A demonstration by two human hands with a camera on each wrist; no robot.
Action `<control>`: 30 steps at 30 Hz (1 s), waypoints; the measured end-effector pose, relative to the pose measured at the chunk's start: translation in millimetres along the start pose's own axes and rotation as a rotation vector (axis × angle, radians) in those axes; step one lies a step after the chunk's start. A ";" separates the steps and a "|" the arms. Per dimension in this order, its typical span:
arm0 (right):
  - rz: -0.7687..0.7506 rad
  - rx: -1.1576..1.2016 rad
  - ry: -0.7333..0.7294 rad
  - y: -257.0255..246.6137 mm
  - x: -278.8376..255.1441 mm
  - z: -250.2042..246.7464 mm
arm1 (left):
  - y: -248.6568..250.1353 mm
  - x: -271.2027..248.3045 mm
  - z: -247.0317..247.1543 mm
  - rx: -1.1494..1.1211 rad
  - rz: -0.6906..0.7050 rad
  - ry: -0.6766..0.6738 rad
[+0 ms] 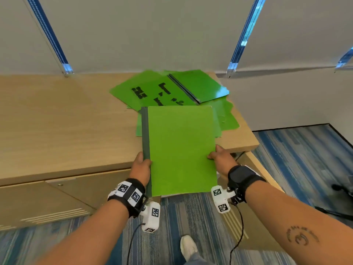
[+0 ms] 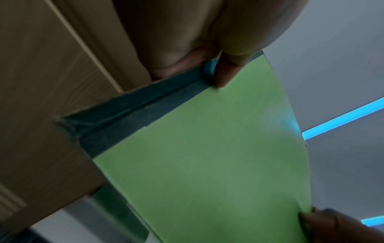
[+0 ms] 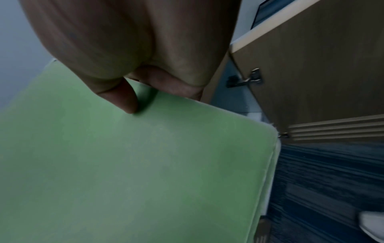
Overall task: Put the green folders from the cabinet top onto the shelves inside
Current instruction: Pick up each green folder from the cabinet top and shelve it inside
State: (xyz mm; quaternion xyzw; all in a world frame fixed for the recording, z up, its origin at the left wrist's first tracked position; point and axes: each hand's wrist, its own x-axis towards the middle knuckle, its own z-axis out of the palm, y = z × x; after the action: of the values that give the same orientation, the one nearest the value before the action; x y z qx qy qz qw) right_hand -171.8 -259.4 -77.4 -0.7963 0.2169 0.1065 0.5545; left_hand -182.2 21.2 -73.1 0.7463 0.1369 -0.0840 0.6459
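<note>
Here, both hands pinching plain green folder [image 1: 179, 150], left hand [image 1: 140, 167] at dark spine, right hand [image 1: 222, 159] opposite, pile's [image 1: 152, 90] lettering unreadable.

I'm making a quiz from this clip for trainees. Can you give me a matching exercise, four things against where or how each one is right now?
Things:
1. left hand
2. right hand
3. held folder
4. folder pile

States:
A. lies on the cabinet top
B. lifted, carried between both hands
C. grips the dark spine edge
D. pinches the plain green edge

Pairs: 1-C, 2-D, 3-B, 4-A
</note>
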 end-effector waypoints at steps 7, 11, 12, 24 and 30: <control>0.136 -0.040 -0.078 91.1 -17.7 -7.3 | -92.3 -35.5 48.2 0.034 -0.147 -0.039; 0.234 0.002 -0.130 165.2 -8.8 -3.8 | -150.4 -42.0 72.1 0.138 -0.260 -0.012; 0.260 0.016 -0.140 179.0 -10.6 -1.9 | -168.4 -43.9 76.6 0.171 -0.279 -0.011; 0.353 0.081 -0.139 294.3 84.8 -9.7 | -268.1 62.2 175.3 0.141 -0.373 -0.028; 0.212 0.027 -0.018 289.8 162.4 12.8 | -269.5 129.4 185.0 0.209 -0.300 0.013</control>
State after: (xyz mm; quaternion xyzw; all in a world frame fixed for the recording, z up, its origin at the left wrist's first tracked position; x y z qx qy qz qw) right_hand -161.9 -368.8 -391.2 -0.7604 0.2962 0.1686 0.5528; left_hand -134.3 -114.5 -393.9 0.7810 0.2413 -0.1885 0.5443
